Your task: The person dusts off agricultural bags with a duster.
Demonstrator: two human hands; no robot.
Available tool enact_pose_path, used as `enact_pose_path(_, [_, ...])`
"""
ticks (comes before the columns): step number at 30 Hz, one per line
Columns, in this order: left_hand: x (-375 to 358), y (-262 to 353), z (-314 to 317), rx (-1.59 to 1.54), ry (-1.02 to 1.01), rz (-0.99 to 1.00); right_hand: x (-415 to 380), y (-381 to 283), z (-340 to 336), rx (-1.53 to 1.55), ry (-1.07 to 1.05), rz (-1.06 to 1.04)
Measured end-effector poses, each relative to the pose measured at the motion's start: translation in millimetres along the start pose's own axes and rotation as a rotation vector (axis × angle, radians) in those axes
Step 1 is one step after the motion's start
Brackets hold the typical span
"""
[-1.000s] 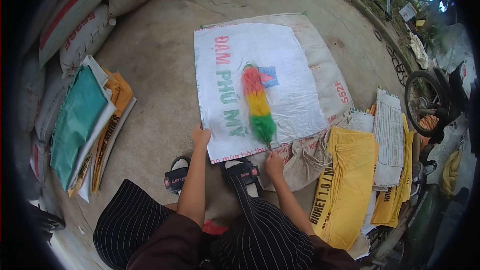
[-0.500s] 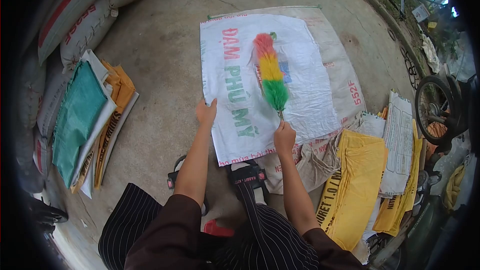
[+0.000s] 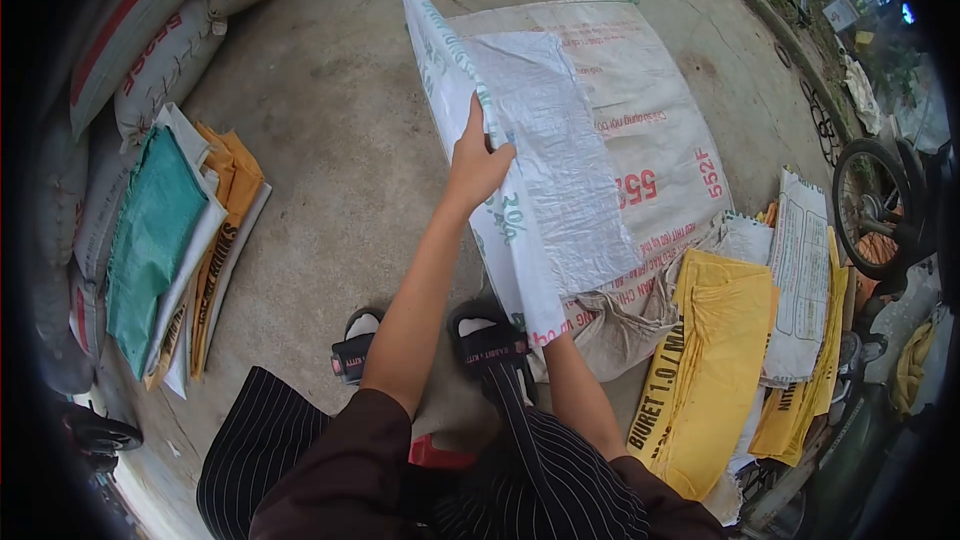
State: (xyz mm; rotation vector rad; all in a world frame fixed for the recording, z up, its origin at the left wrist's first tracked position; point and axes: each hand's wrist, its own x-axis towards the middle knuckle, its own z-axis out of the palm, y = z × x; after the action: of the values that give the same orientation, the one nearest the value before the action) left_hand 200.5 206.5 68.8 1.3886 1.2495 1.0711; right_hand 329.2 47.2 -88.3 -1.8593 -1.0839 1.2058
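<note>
Bare concrete floor (image 3: 310,140) fills the middle of the view, with plump filled sacks (image 3: 140,40) piled at ten o'clock and a motorbike wheel (image 3: 868,205) at three. At nine o'clock leans a folded stack (image 3: 160,240) of green, white and orange sacks, and at four o'clock lie folded yellow sacks (image 3: 710,350); both lots sit where they did half a second ago.

The white sack (image 3: 575,170) has changed most. Half a second ago it was spread flat over a beige sack (image 3: 655,150), its large red and green lettering facing up. Now its nine-o'clock side is raised and turned over, making a steep fold that slants from above the left hand down toward five o'clock. Small green print, including "20%", shows on the raised part. More of the beige sack is uncovered toward two o'clock, with a large red "552" now in sight. The coloured duster, then held above the lettering, has gone from view.

The left hand (image 3: 478,165) has moved up to twelve o'clock, pinching the raised fold between thumb and fingers. The right forearm (image 3: 585,400) reaches in from five o'clock; the right hand is hidden behind the fold, so whether it is spread or closed cannot be told.
</note>
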Motion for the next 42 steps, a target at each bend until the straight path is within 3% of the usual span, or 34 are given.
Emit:
enact_pose_path(4, [14.1, 15.2, 51.9, 0.204, 0.022, -0.13, -10.6, -18.8, -71.0, 0.779, 0.059, 0.368])
enact_pose_path(6, [25.8, 13.0, 81.4, 0.371, -0.078, -0.212, -18.9, -35.3, -91.7, 1.148, 0.09, 0.539])
enact_pose_path(8, [27.7, 8.1, 112.8, 0.398, -0.083, -0.212, -27.3, -15.3, -145.7, 0.891, -0.161, 0.336])
enact_pose_path(9, [28.1, 7.5, 127.4, 0.398, -0.093, -0.22, -32.6, -1.3, -167.6, 0.867, -0.165, 0.337])
enact_pose_path(11, [28.3, -9.7, 158.5, 0.382, -0.109, -0.224, -36.8, 22.9, -199.5, 1.131, -0.388, 0.21])
enact_pose_path(12, [27.2, -18.4, 170.9, 0.385, -0.14, -0.222, -38.3, -0.1, -196.5, 1.114, -0.389, 0.22])
enact_pose_path(14, [23.6, -44.2, 190.7, 0.356, -0.148, -0.254, -40.9, -39.7, -173.7, -0.136, 0.158, 0.269])
enact_pose_path(16, [20.3, -73.1, 203.2, 0.398, -0.185, -0.093, -31.0, -34.1, -159.6, -0.154, 0.293, 0.268])
enact_pose_path(17, [19.4, -77.6, 202.3, 0.394, -0.19, -0.096, -23.2, -17.6, -155.0, -0.255, 0.321, 0.239])
enact_pose_path(19, [18.5, -88.4, 187.6, 0.269, -0.443, -0.137, -11.8, -7.2, -145.7, -0.388, 0.407, 0.21])
enact_pose_path(20, [14.4, -96.3, 178.5, 0.277, -0.446, -0.137, -7.1, -8.2, -146.4, -0.379, 0.406, 0.213])
enact_pose_path(22, [-4.4, -114.2, 155.6, 0.401, -0.122, 0.258, -0.8, -11.7, -155.5, -0.517, 0.488, 0.22])
enact_pose_path(24, [-36.7, -97.7, 107.7, 0.954, 0.369, 0.218, 6.1, -9.5, -160.6, -0.526, 0.499, 0.201])
enact_pose_path(26, [-53.3, -103.0, 92.4, 0.953, 0.504, -0.058, 15.8, -2.9, -164.6, -0.718, 0.571, 0.12])
enact_pose_path(27, [-55.0, -112.9, 91.7, 0.957, 0.502, -0.057, 16.0, -5.3, -163.5, -0.714, 0.544, 0.15])
enact_pose_path(29, [-56.7, -127.4, 93.0, 0.431, 0.453, -0.351, 16.9, 0.4, -157.3, -0.726, 0.565, 0.14])
enact_pose_path(30, [-54.8, -128.9, 92.7, 0.431, 0.454, -0.352, 16.9, 0.9, -154.6, -0.742, 0.588, 0.129])
enact_pose_path(32, [-42.4, -129.0, 91.1, 0.334, 0.395, -0.554, 8.9, -17.0, -145.6, -0.67, 0.675, 0.096])
enact_pose_path(34, [-33.2, -137.9, 86.1, 0.382, 0.357, -0.607, 2.1, -24.3, -130.4, -0.594, 0.766, 0.071])
enact_pose_path(36, [-29.0, -143.7, 84.1, 0.432, 0.312, -0.663, -2.4, -7.2, -115.3, -0.522, 0.62, -0.111])
enact_pose_path(37, [-28.4, -145.0, 84.3, 0.467, 0.317, -0.661, -2.9, 4.4, -104.2, -0.521, 0.625, -0.103])
enact_pose_path(39, [-27.9, -142.7, 85.5, 0.504, 0.322, -0.652, -0.5, 16.1, -86.0, -0.801, 0.38, -0.01])
enact_pose_path(42, [-27.0, -139.2, 81.9, 0.534, 0.31, -0.675, 7.7, 4.1, -84.7, -0.749, 0.413, -0.008])
